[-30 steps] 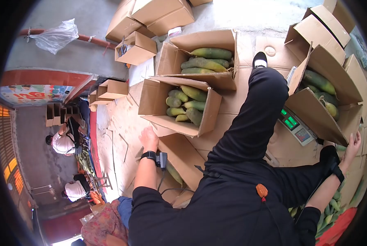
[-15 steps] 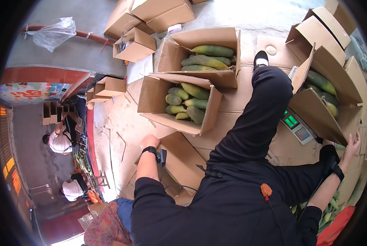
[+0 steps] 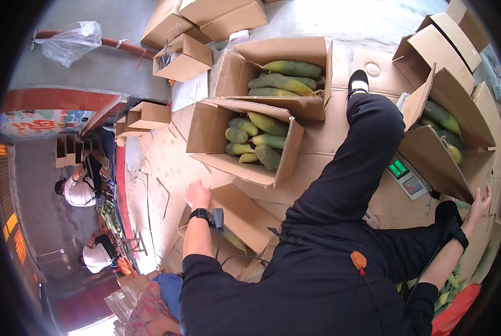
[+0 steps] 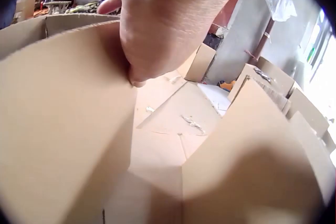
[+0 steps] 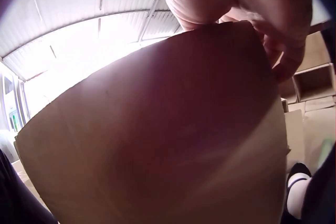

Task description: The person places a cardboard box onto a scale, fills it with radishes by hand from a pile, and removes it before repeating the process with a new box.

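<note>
Right hand grips carton corner, curled fingers clearer from right wrist; left hand at box edge, grip unclear.

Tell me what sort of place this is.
Probably a produce packing room: open cardboard boxes hold long green vegetables, a digital scale sits by one box, and stacked cartons stand nearby.

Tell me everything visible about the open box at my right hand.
The box is plain brown cardboard, its flaps raised and spread open. Long green vegetables, yellowish in places, lie inside. It stands close to a scale with a lit green display; whether it rests on that scale is hidden. The right hand touches one flap's corner.
</note>
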A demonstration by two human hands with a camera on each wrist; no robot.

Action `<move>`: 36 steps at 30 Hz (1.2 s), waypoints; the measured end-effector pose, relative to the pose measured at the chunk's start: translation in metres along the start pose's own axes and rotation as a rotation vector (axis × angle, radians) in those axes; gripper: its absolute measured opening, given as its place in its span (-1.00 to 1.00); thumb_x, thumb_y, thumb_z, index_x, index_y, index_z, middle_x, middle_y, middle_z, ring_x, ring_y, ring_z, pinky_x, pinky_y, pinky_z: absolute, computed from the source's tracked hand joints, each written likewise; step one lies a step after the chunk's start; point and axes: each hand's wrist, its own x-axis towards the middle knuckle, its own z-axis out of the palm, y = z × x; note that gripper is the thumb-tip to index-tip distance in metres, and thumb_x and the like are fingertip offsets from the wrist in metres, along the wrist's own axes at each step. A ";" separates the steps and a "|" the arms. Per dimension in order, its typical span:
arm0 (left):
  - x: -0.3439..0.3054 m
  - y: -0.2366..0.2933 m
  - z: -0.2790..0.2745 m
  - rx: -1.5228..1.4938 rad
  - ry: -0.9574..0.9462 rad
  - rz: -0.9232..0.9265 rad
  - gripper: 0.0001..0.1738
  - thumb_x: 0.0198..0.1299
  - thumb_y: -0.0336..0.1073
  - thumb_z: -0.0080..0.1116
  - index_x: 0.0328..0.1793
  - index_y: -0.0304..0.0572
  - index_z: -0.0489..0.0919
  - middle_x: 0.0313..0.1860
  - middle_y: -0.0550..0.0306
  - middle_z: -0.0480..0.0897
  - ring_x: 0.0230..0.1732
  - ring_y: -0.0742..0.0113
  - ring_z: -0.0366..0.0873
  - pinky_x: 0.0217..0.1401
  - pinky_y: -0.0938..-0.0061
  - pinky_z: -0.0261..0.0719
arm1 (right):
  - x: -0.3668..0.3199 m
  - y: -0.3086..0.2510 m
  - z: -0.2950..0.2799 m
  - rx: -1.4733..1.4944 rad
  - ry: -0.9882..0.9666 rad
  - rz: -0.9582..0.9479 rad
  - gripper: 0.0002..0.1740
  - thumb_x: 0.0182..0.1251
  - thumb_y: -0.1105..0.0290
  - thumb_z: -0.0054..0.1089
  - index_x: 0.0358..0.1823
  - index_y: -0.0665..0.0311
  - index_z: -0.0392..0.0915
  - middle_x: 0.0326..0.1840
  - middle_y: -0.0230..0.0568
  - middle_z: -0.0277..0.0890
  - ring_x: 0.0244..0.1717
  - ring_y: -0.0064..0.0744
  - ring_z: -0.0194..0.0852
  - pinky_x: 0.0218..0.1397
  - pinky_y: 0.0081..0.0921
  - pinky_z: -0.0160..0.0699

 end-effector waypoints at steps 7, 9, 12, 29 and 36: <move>-0.012 0.062 -0.036 -0.189 0.547 0.708 -0.71 0.09 -0.25 0.13 -0.02 0.05 0.58 -0.03 0.10 0.58 0.09 0.11 0.47 0.22 0.11 0.29 | 0.005 0.009 -0.003 -0.009 0.004 0.036 -0.48 0.32 0.44 0.10 0.28 0.36 0.22 0.35 -0.05 0.18 0.37 -0.20 0.12 0.39 -0.39 0.09; -0.013 0.075 -0.037 -0.162 0.355 0.950 -0.73 0.11 -0.30 0.09 -0.04 0.06 0.60 -0.05 0.10 0.60 0.07 0.12 0.49 0.19 0.13 0.32 | 0.004 0.008 -0.002 -0.048 0.008 0.017 -0.48 0.32 0.43 0.11 0.28 0.37 0.22 0.33 -0.06 0.19 0.35 -0.21 0.13 0.38 -0.38 0.10; -0.018 0.095 -0.045 0.010 -0.009 0.970 -0.70 0.11 -0.39 0.00 -0.07 0.09 0.65 -0.11 0.10 0.63 -0.02 0.13 0.54 0.10 0.22 0.42 | -0.001 0.000 -0.001 -0.080 0.006 0.000 -0.48 0.32 0.41 0.11 0.28 0.36 0.23 0.31 -0.07 0.21 0.32 -0.23 0.18 0.35 -0.38 0.15; -0.019 0.070 -0.011 -0.159 0.013 0.890 -0.65 0.07 -0.39 0.01 -0.08 0.20 0.68 -0.16 0.01 0.66 -0.10 0.05 0.62 -0.06 0.25 0.57 | -0.004 0.005 0.005 0.079 -0.042 0.004 -0.47 0.34 0.40 0.10 0.30 0.35 0.21 0.31 -0.08 0.21 0.31 -0.29 0.19 0.35 -0.42 0.15; -0.049 0.010 0.029 -0.189 -0.053 0.964 -0.70 0.05 -0.36 0.03 -0.14 0.09 0.70 -0.24 0.00 0.67 -0.18 0.07 0.63 -0.10 0.27 0.59 | 0.004 0.014 0.004 -0.004 -0.018 -0.047 -0.46 0.33 0.40 0.10 0.30 0.35 0.20 0.31 -0.09 0.22 0.32 -0.28 0.19 0.35 -0.43 0.15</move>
